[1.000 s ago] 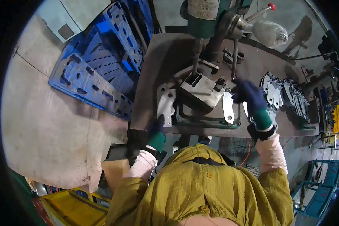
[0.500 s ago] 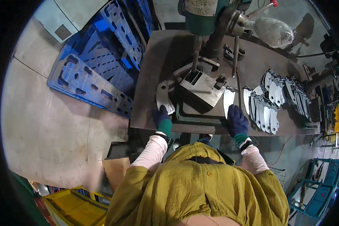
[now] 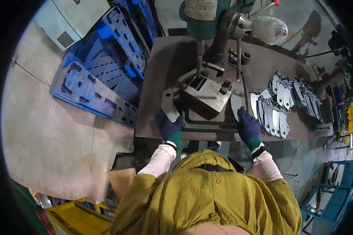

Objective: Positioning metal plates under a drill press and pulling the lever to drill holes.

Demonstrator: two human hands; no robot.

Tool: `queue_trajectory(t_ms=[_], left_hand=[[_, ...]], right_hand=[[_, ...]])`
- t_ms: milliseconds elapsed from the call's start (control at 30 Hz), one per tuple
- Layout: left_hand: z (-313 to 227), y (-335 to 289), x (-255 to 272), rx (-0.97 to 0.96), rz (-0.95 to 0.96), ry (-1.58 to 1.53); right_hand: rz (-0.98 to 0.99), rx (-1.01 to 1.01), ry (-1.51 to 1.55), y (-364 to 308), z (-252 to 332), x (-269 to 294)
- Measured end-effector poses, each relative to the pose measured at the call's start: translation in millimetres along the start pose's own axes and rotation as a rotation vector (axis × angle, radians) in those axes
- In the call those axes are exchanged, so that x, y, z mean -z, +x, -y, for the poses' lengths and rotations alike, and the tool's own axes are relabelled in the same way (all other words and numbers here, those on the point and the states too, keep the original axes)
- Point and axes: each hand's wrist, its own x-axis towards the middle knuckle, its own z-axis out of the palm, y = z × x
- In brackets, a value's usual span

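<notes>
Both hands, left hand and right hand: dark blue gloves, green cuffs, white sleeves. Mustard-yellow buttoned jacket just below the cuffs.

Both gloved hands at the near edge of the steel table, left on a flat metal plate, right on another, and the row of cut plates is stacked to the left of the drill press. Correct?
Not quite. The row of cut plates lies to the right of the drill press, beyond the right hand, as the head view shows. The rest holds: both gloved hands are at the near edge of the steel table, the left hand on a flat metal plate, the right on another.
</notes>
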Motion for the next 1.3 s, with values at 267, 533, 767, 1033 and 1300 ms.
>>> queue_trajectory(t_ms=[267,533,767,1033,1300], left_hand=[[2,-17,-30,0.159,-0.083,-0.091],[7,2,-43,0.08,-0.133,-0.058],[11,9,-38,0.137,-0.064,0.011],[-36,4,18,-0.222,-0.105,0.101],[-90,29,71,-0.248,1.362,-0.777]], right_hand=[[-0.251,-0.161,0.518,1,-6,13],[-0.19,-0.661,1.415,-7,-20,6],[-0.223,-0.583,1.448,-19,-24,32],[-0.097,-0.666,1.648,-1,-5,84],[0.215,-0.065,1.507,48,31,71]])
